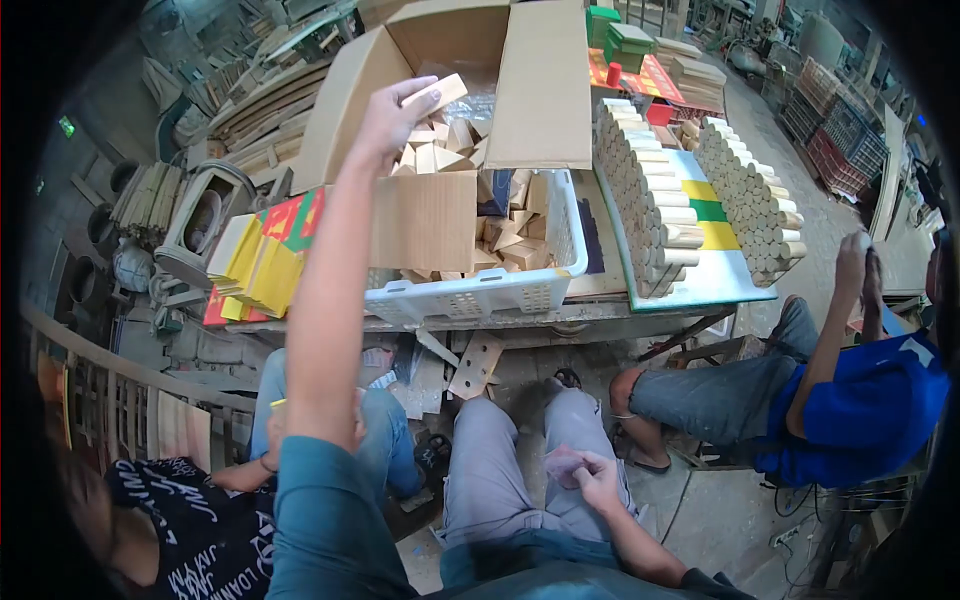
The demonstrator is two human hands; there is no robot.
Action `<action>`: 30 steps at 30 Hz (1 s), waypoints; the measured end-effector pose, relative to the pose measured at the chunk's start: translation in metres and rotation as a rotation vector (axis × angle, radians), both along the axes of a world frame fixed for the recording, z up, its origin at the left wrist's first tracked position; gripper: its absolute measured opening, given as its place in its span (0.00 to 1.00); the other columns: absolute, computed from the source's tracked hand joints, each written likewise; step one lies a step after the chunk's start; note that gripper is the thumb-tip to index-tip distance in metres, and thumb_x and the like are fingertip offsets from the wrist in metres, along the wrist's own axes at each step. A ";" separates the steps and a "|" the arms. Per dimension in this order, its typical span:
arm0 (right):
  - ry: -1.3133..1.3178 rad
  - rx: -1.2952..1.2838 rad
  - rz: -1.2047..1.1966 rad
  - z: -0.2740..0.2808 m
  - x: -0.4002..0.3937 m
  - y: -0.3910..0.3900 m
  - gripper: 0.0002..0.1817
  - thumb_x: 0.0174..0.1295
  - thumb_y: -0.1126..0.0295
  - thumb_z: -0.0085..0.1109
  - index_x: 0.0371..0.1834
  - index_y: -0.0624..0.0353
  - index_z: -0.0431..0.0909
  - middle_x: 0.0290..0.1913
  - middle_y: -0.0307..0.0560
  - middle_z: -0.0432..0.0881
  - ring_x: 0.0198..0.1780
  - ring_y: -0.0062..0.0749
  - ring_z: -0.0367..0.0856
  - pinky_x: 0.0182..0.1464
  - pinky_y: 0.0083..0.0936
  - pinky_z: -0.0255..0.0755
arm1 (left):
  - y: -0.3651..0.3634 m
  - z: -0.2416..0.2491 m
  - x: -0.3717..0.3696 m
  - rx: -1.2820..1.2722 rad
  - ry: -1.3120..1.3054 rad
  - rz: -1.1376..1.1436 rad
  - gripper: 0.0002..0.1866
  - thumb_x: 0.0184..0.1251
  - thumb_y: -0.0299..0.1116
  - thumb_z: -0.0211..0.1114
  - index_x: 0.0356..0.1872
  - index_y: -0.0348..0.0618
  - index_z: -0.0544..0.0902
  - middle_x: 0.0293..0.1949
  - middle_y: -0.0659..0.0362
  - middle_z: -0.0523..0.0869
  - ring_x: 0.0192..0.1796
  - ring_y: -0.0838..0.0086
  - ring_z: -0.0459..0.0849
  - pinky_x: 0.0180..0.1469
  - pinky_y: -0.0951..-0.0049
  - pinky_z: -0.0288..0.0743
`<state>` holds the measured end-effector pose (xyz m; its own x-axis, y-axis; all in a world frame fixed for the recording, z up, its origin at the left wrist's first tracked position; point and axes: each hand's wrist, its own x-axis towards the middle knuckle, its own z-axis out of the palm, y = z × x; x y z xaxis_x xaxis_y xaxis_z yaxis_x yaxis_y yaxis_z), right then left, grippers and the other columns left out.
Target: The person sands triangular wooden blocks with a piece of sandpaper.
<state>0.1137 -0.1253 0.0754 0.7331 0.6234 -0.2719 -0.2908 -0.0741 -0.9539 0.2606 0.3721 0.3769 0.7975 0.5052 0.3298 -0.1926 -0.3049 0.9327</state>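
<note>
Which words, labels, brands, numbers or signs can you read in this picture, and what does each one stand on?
"LOANN", partly hidden: white print on the black shirt at the left.
"JM", seemingly repeated: the same shirt; its other lettering is too distorted to read.
Pale mark on the blue shirt: too blurred to read.
Markings on the red sheet at the back: too small to read.
No number can be made out.

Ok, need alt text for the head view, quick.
Left hand holds a wooden block over an open cardboard box of wood pieces, behind a white basket holding more; right hand holds a pinkish pad above the lap. Stacked wooden rods stand to the right, and people sit on both sides.
</note>
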 end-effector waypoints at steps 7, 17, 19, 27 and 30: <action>-0.224 0.229 -0.208 0.128 0.022 0.017 0.23 0.54 0.85 0.46 0.56 0.73 0.74 0.52 0.47 0.80 0.54 0.29 0.77 0.59 0.26 0.69 | -0.179 0.010 -0.134 -0.310 -0.290 -0.107 0.15 0.68 0.32 0.61 0.51 0.33 0.76 0.46 0.55 0.82 0.47 0.73 0.82 0.50 0.71 0.77; -1.187 0.322 -0.204 0.295 -0.011 0.076 0.30 0.54 0.94 0.40 0.63 0.70 0.69 0.63 0.64 0.72 0.66 0.42 0.71 0.64 0.28 0.64 | -0.320 -0.015 -0.214 0.259 -0.404 0.266 0.12 0.53 0.23 0.71 0.38 0.32 0.80 0.38 0.55 0.81 0.40 0.71 0.80 0.46 0.76 0.73; -1.151 0.373 -0.194 0.293 -0.011 0.080 0.33 0.46 0.94 0.44 0.60 0.68 0.73 0.59 0.64 0.74 0.65 0.51 0.71 0.64 0.34 0.66 | -0.321 -0.013 -0.223 0.292 -0.426 0.233 0.12 0.52 0.22 0.71 0.37 0.32 0.80 0.38 0.54 0.81 0.40 0.71 0.80 0.46 0.75 0.73; -1.194 0.206 -0.121 0.279 -0.010 0.071 0.31 0.46 0.93 0.45 0.58 0.65 0.74 0.58 0.62 0.75 0.63 0.47 0.73 0.63 0.34 0.68 | -0.318 -0.018 -0.239 0.205 -0.526 0.116 0.12 0.56 0.21 0.67 0.41 0.32 0.79 0.41 0.52 0.80 0.45 0.70 0.80 0.50 0.73 0.73; -1.086 0.260 -0.186 0.269 0.007 0.061 0.27 0.54 0.90 0.43 0.58 0.66 0.75 0.57 0.60 0.78 0.60 0.42 0.77 0.59 0.27 0.70 | -0.314 -0.026 -0.241 0.127 -0.497 0.095 0.17 0.67 0.28 0.59 0.54 0.31 0.72 0.48 0.50 0.78 0.50 0.68 0.78 0.55 0.70 0.73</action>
